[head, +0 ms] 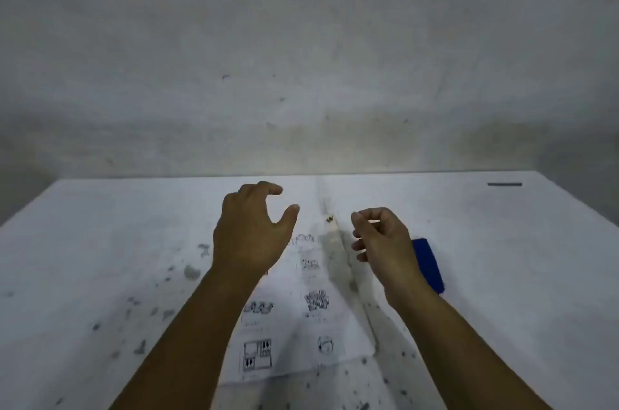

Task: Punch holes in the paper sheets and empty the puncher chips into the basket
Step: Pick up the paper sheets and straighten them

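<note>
Paper sheets (pixel 301 326), printed with small pictures, lie flat on the white bench (pixel 100 242), between the two forearms. Both hands hover above the sheets' far end and touch nothing. The left hand (pixel 249 235) has its fingers (pixel 268 189) spread and curved, as if ready to grasp; the right hand (pixel 385 242) is loosely curled, empty. A blue object (pixel 430 265), perhaps the puncher, sits just right of the sheets, partly hidden behind the right wrist. I see no basket.
</note>
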